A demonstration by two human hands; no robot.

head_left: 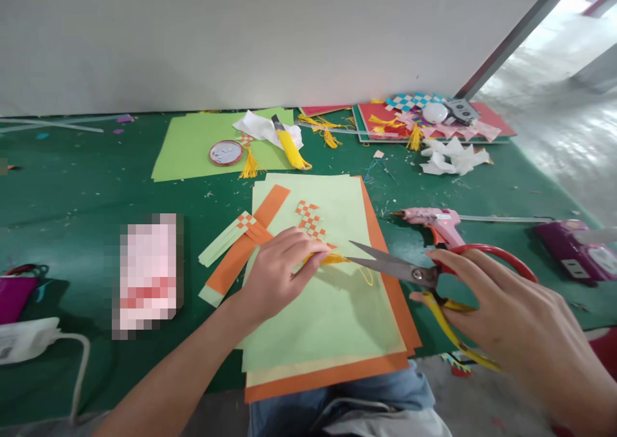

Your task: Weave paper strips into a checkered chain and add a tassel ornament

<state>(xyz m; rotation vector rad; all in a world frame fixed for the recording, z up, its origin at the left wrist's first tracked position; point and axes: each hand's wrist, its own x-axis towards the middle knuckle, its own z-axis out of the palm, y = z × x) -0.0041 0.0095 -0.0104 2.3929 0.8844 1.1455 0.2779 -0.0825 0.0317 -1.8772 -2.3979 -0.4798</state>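
Observation:
My left hand [284, 263] pinches a yellow tassel [336, 258] over a stack of pale green paper [318, 321]. A thin cord loop trails from the tassel to the right. Just beyond the fingers lies an orange-and-green checkered woven paper strip [311, 220]; whether it joins the tassel is hidden by the hand. My right hand [496, 302] grips scissors [409, 271] with one red and one yellow handle. Their blades are parted and point left, the tips close to the tassel. Left of the stack rest orange paper strips [231, 267] and a partly woven green strip [224, 241].
A pink glue gun [436, 222] lies right of the paper, near a purple power box [578, 247]. At the back are a yellow utility knife [290, 146], a round tin lid [226, 153], crumpled tissue [456, 156] and red sheets [496, 123]. A white wall rises behind.

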